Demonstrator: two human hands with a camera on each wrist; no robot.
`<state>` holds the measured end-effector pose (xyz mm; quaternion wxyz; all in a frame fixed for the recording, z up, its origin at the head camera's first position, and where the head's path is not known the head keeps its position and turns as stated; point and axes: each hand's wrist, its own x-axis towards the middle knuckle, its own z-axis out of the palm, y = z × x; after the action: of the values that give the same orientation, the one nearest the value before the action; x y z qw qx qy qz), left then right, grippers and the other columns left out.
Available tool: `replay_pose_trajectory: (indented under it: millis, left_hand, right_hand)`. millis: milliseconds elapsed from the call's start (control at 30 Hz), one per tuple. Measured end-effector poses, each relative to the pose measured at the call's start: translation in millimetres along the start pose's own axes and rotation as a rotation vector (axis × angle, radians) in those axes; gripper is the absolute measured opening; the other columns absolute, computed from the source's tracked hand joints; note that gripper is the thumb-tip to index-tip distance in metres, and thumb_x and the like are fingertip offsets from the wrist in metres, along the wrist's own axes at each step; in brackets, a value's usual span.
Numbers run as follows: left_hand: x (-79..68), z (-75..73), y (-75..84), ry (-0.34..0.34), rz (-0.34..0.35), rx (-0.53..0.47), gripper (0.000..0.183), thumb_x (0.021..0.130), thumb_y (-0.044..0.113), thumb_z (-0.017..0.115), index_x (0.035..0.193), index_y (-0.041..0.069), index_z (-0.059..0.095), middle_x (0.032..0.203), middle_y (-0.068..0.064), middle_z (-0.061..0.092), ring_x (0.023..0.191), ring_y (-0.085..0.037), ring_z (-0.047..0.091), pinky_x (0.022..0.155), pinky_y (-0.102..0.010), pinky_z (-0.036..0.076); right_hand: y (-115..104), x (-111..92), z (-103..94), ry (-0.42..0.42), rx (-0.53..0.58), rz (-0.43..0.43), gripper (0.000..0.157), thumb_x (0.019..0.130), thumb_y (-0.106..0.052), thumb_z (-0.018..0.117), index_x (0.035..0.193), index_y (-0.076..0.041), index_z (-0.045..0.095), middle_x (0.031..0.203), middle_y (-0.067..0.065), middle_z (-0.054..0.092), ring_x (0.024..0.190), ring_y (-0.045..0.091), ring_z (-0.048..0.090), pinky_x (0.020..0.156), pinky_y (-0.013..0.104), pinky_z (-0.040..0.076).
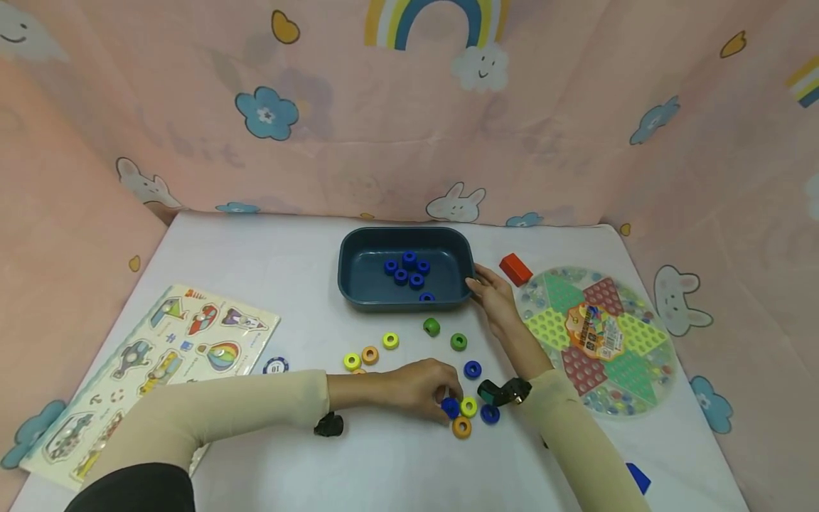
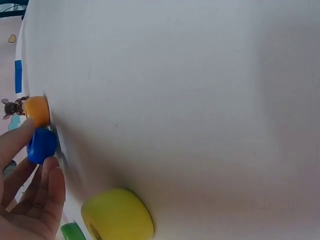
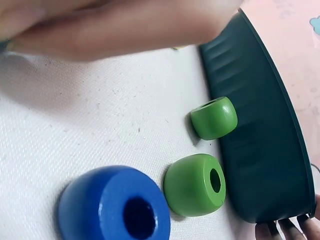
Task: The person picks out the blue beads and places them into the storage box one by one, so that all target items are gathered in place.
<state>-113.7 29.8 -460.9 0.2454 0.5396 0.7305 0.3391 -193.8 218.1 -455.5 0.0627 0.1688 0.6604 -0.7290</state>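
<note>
My left hand (image 1: 419, 387) pinches a blue bead (image 2: 42, 146) between thumb and fingers, low over the white table. Right beside that bead lie a yellow bead (image 1: 469, 407) and an orange bead (image 1: 461, 427). My right hand (image 1: 495, 302) grips the right end of a dark teal tray (image 1: 361, 288), thumb at the rim and fingers round the outer side. Inside the tray sit several blue beads (image 1: 409, 259). Two green beads (image 1: 431, 327) stand in front of the tray, and two more blue beads (image 1: 472, 370) lie near my right wrist.
Several yellow and orange beads (image 1: 370, 355) lie behind my left forearm. A picture puzzle board (image 1: 224, 320) is at left with a round chip (image 1: 276, 365) beside it. At right are a round game board (image 1: 623, 370), a red block (image 1: 515, 269) and a blue piece (image 1: 638, 477).
</note>
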Motion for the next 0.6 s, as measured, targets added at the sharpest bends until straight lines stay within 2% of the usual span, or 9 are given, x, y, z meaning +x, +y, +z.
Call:
replay_pose_trajectory:
  millis: [200, 333, 433, 600]
  left_hand:
    - [-1.6, -2.0, 1.0, -0.026, 0.024, 0.031, 0.031, 0.071, 0.007, 0.080, 0.099, 0.005, 0.069, 0.089, 0.003, 0.062, 0.072, -0.005, 0.056, 0.063, -0.008, 0.042]
    - [-2.9, -10.2, 1.7, -0.016, 0.012, 0.008, 0.029, 0.072, 0.008, 0.079, 0.098, 0.004, 0.069, 0.087, 0.001, 0.062, 0.072, -0.006, 0.058, 0.063, -0.009, 0.043]
    - [-2.5, -26.4, 0.1, 0.038, -0.012, -0.027, 0.028, 0.072, 0.007, 0.079, 0.097, 0.002, 0.068, 0.086, -0.001, 0.062, 0.072, -0.009, 0.060, 0.062, -0.011, 0.046]
    - [-1.7, -69.1, -7.1, 0.193, -0.061, -0.045, 0.028, 0.070, 0.004, 0.080, 0.095, 0.001, 0.068, 0.084, -0.004, 0.063, 0.068, -0.011, 0.060, 0.060, -0.018, 0.049]
  right_hand:
    - [13.5, 11.3, -5.2, 0.000, -0.019, -0.020, 0.049, 0.092, -0.011, 0.057, 0.138, -0.010, 0.043, 0.138, 0.006, 0.043, 0.118, 0.015, 0.047, 0.097, 0.032, 0.039]
    - [5.3, 3.8, -1.5, -0.010, -0.013, -0.023, 0.049, 0.093, -0.007, 0.054, 0.139, -0.005, 0.040, 0.140, 0.011, 0.041, 0.121, 0.020, 0.045, 0.099, 0.035, 0.037]
    - [1.0, 0.1, -0.5, -0.030, 0.027, -0.032, 0.048, 0.093, -0.003, 0.052, 0.139, 0.000, 0.038, 0.140, 0.015, 0.039, 0.123, 0.025, 0.043, 0.100, 0.038, 0.035]
    - [0.5, 0.0, -1.3, -0.034, 0.046, -0.021, 0.047, 0.093, -0.002, 0.051, 0.138, 0.000, 0.039, 0.139, 0.015, 0.040, 0.123, 0.025, 0.043, 0.100, 0.037, 0.036]
